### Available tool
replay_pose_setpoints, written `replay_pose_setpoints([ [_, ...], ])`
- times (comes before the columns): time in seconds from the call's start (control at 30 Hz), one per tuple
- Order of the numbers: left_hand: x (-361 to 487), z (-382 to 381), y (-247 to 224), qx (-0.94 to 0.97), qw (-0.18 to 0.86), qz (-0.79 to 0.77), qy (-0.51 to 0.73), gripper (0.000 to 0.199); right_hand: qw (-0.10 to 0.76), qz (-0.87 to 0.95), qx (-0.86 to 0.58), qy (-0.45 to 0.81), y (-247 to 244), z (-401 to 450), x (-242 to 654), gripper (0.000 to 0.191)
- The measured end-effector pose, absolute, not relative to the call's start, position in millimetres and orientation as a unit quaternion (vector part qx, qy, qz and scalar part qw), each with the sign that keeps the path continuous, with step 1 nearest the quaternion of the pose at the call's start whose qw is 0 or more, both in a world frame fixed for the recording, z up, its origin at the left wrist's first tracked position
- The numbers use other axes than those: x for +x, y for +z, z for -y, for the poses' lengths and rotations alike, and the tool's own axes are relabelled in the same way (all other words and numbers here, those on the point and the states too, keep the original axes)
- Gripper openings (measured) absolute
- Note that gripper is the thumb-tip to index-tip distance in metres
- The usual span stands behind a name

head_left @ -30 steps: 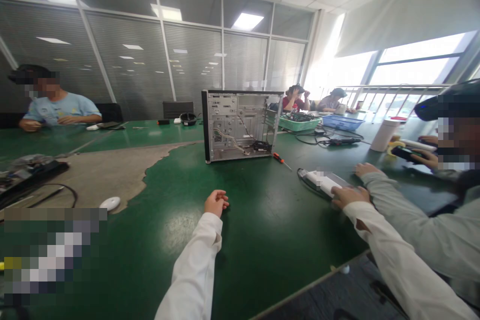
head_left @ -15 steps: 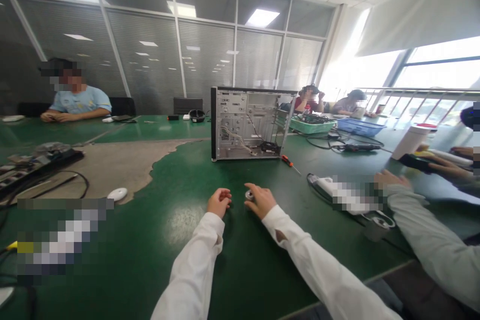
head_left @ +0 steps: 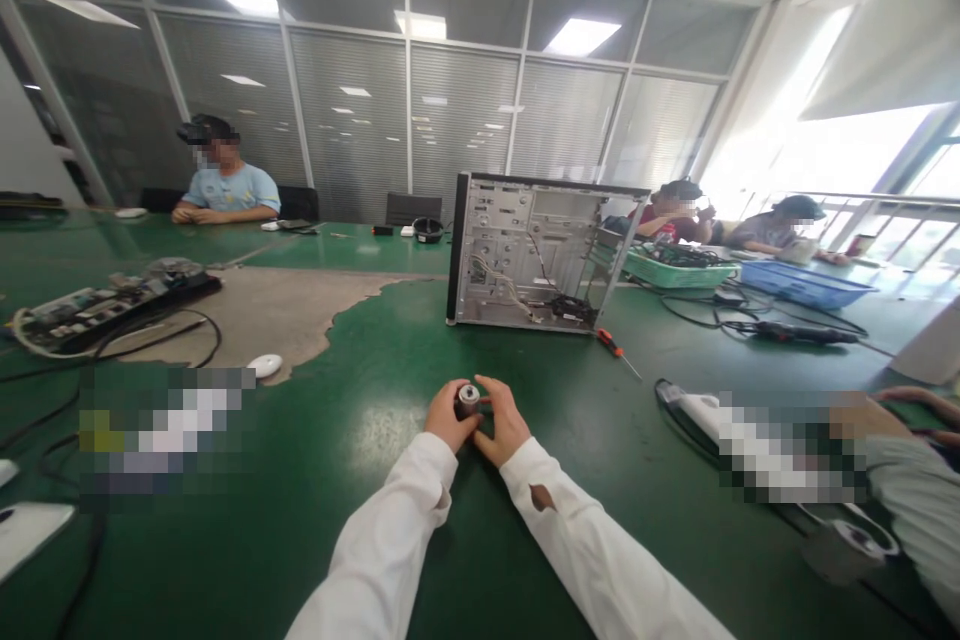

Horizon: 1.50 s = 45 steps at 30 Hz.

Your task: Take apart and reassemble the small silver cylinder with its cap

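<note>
A small grey metal cylinder with a round top stands upright between my hands, over the green table. My left hand is wrapped round its left side. My right hand is at its right side, with the fingers and thumb apart and curved toward it. Beyond my hands stands an open computer case, its metal inside and some cables showing. An orange and black screwdriver lies by the case's right corner.
At the left are a circuit board assembly, black cables and a white round object. A power strip, a grey cylinder and another person's sleeve are at the right. Green and blue baskets stand farther back.
The cylinder has gone from beside my right hand to between both hands, and my left hand has closed on it. The view has turned left.
</note>
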<state>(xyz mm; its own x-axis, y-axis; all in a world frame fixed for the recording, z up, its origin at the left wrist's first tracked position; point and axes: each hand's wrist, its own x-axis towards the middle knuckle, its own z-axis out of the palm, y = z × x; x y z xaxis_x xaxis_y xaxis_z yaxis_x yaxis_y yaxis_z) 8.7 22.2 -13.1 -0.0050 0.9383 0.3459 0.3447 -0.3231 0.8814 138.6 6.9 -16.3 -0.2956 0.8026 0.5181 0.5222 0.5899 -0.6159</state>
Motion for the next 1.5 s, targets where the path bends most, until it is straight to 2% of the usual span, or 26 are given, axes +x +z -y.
replay_pose_setpoints([
  [0.43, 1.6, -13.6, -3.4, 0.622, 0.336, -0.518, 0.481, 0.031, 0.336, 0.818, -0.435, 0.168, -1.4, -0.9, 145.8, 0.069],
  [0.7, 0.6, -12.8, -0.4, 0.597, 0.499, -0.416, 0.471, 0.032, 0.381, 0.820, -0.353, 0.241, 6.8, -3.7, 156.8, 0.078],
  [0.87, 0.4, -12.0, 0.9, 0.544, 0.600, -0.364, 0.461, 0.037, 0.400, 0.783, -0.338, 0.335, 10.6, -2.9, 161.8, 0.075],
  [1.07, 10.6, -7.1, 0.2, 0.442, 0.710, -0.279, 0.473, 0.041, 0.428, 0.764, -0.313, 0.368, 10.9, -1.6, 159.6, 0.071],
  [1.27, 9.7, -4.4, 2.0, 0.407, 0.769, -0.210, 0.446, 0.032, 0.432, 0.759, -0.309, 0.377, 6.6, -2.1, 158.9, 0.073],
  [1.5, 9.2, -2.3, 4.7, 0.391, 0.803, -0.206, 0.401, 0.038, 0.428, 0.766, -0.316, 0.360, 7.8, 0.6, 158.1, 0.071],
])
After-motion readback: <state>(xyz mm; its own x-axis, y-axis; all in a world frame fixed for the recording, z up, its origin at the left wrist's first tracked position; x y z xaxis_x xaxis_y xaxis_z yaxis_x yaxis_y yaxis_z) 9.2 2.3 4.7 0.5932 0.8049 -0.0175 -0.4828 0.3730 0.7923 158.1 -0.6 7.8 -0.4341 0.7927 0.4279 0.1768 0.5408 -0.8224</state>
